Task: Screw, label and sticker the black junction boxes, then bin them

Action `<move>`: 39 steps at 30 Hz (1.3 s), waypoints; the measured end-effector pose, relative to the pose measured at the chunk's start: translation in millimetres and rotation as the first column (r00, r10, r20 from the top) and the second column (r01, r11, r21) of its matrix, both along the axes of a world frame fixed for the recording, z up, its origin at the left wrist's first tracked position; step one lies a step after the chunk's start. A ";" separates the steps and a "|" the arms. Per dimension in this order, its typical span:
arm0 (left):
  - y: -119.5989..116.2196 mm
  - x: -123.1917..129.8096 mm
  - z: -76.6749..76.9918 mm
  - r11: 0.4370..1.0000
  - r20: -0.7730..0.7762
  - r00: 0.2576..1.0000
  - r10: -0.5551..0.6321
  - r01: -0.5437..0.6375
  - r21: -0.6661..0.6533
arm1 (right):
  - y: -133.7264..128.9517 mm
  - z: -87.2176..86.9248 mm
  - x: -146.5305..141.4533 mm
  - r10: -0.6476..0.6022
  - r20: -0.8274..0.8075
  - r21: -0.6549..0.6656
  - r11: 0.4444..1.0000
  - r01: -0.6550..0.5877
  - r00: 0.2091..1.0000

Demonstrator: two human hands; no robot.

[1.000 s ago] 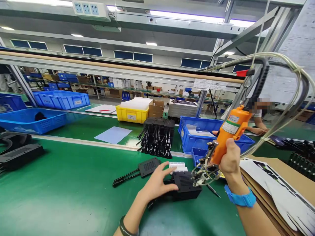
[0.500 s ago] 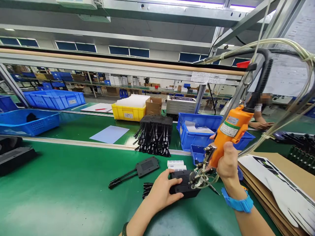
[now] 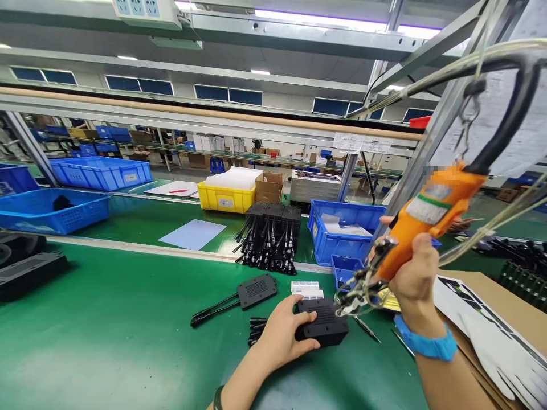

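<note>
Overall, our green bench (image 3: 128, 341) fills the foreground. Beyond, the yellow bin (image 3: 209, 196) bears a white label too small to read. We wrap our right hand (image 3: 415, 280) round the orange driver (image 3: 404, 236), its label blurred; our left hand (image 3: 284, 329) pinches the black box (image 3: 329, 327) on the bench, near white rolls (image 3: 305, 286) with illegible print.

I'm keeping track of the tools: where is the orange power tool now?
The orange power tool is right of centre in the head view, gripped in the right hand, its lower end near the black box the left hand grasps.
</note>
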State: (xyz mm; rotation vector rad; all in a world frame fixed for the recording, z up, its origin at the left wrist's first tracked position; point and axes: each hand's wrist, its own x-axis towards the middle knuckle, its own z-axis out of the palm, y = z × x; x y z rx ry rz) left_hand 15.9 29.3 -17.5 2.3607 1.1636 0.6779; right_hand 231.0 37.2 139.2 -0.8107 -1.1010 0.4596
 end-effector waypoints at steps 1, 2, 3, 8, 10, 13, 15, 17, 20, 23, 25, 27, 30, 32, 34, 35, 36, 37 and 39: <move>0.1 0.6 -0.6 1.000 -0.014 1.000 0.005 -0.005 0.002 | 4.4 10.1 0.3 -0.011 -0.019 0.030 0.999 0.012 1.000; 0.3 1.3 -1.4 1.000 -0.022 1.000 0.009 -0.009 0.002 | 9.4 18.5 0.1 -0.014 -0.039 0.060 0.998 0.016 0.999; 0.5 2.0 -2.2 1.000 -0.027 1.000 0.011 -0.011 0.000 | 14.9 24.5 -0.4 -0.020 -0.049 0.087 0.996 0.024 0.999; 1.0 3.7 -5.1 1.000 -0.020 1.000 0.014 -0.015 -0.006 | 39.5 14.9 -5.9 -0.006 -0.027 0.069 0.998 0.008 1.000; 0.7 3.5 -4.7 1.000 -0.013 1.000 0.012 -0.012 -0.006 | 45.7 0.5 -7.5 0.030 -0.028 0.036 0.999 -0.029 0.999; -0.1 3.1 -4.1 1.000 -0.012 1.000 0.009 -0.009 -0.007 | 51.6 -18.8 -8.2 0.054 -0.030 -0.007 0.999 -0.054 0.998; -0.3 3.0 -4.3 1.000 -0.012 1.000 0.008 -0.008 -0.006 | 53.9 -27.5 -7.5 0.059 -0.036 -0.027 0.998 -0.060 0.998; -0.3 3.2 -4.7 1.000 -0.011 1.000 0.006 -0.006 -0.009 | 55.7 -33.4 -6.0 0.059 -0.043 -0.034 0.998 -0.061 0.997; -0.2 3.6 -4.6 1.000 -0.013 1.000 0.008 -0.009 -0.024 | 58.0 -39.2 -3.3 0.057 -0.053 -0.038 0.998 -0.059 0.997; -0.4 4.0 -3.4 0.999 -0.014 1.000 0.015 -0.015 -0.041 | 59.0 -43.9 -2.0 0.057 -0.064 -0.026 0.998 -0.059 0.996; -0.3 4.2 -2.6 0.999 -0.013 1.000 0.015 -0.016 -0.044 | 57.5 -46.9 -2.7 0.056 -0.065 -0.013 0.998 -0.057 0.996; -0.1 4.5 -2.2 0.999 -0.011 1.000 0.014 -0.014 -0.041 | 53.4 -48.6 -4.5 0.057 -0.061 -0.005 0.998 -0.057 0.997; 0.2 4.7 -1.9 0.999 -0.014 1.000 0.016 -0.017 -0.038 | 43.4 -42.6 -8.5 0.057 -0.050 0.008 0.998 -0.057 0.997; -0.3 4.1 -1.5 0.999 -0.020 0.999 0.025 -0.025 -0.038 | 35.9 -29.3 -11.6 0.038 -0.038 0.043 0.998 -0.036 0.999; -1.6 3.0 -0.7 0.999 -0.020 0.999 0.027 -0.028 -0.032 | 30.2 -9.5 -15.5 0.009 -0.030 0.089 0.996 -0.006 0.999; -2.4 2.3 -0.2 0.999 -0.015 1.000 0.028 -0.028 -0.021 | 28.5 1.2 -17.8 0.000 -0.027 0.110 0.994 0.003 1.000; -3.1 1.7 0.2 1.000 -0.008 1.000 0.028 -0.028 -0.008 | 27.8 11.2 -20.3 -0.006 -0.025 0.130 0.991 0.009 1.000; -3.7 1.2 0.6 1.000 -0.001 1.000 0.029 -0.029 0.004 | 28.0 19.8 -23.1 -0.007 -0.027 0.145 0.989 0.011 1.000; -4.2 0.9 0.9 0.999 0.009 0.999 0.032 -0.033 0.023 | 30.8 29.9 -28.8 0.011 -0.033 0.154 0.988 -0.006 0.999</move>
